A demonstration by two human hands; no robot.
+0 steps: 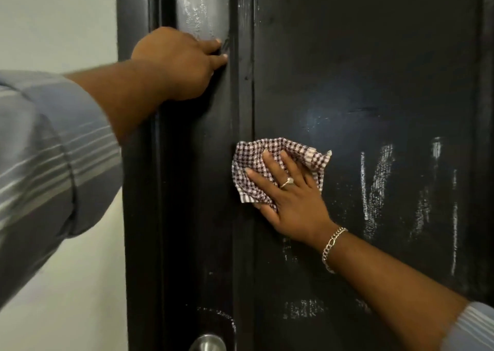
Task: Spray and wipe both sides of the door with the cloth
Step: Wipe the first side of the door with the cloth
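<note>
The right hand (290, 198) is lying flat against the black door (374, 83), fingers straight and spread, pressing the checked cloth (270, 158) onto the panel. The cloth is sitting under the fingers and palm, bunched, with its edges showing above and to the left of the fingertips and one corner sticking out to the upper right of the hand. A ring (288, 182) is showing on one finger and a chain bracelet (332, 245) is hanging at the wrist.

The cloth is overlapping the raised vertical strip (244, 96) that is running down the door just left of the right hand. Pale streaks (374, 187) are marking the panel to the right of the hand, and fainter patches are showing below the wrist.

The left hand (181, 62) is resting higher up, up and to the left of the right hand, on the door's left stile. Its fingers are curling toward the groove beside the strip, fingertips touching the door; whether they are gripping an edge cannot be told. Pale smears (197, 11) are showing just above this hand. A grey striped sleeve (53, 147) is covering the left forearm short of the wrist, and a matching cuff is showing at the right forearm.

A metal knob (208, 343) is sitting well below the left hand, at the bottom edge of the view. A pale wall (53, 16) is standing to the left of the left hand, beyond the door.
</note>
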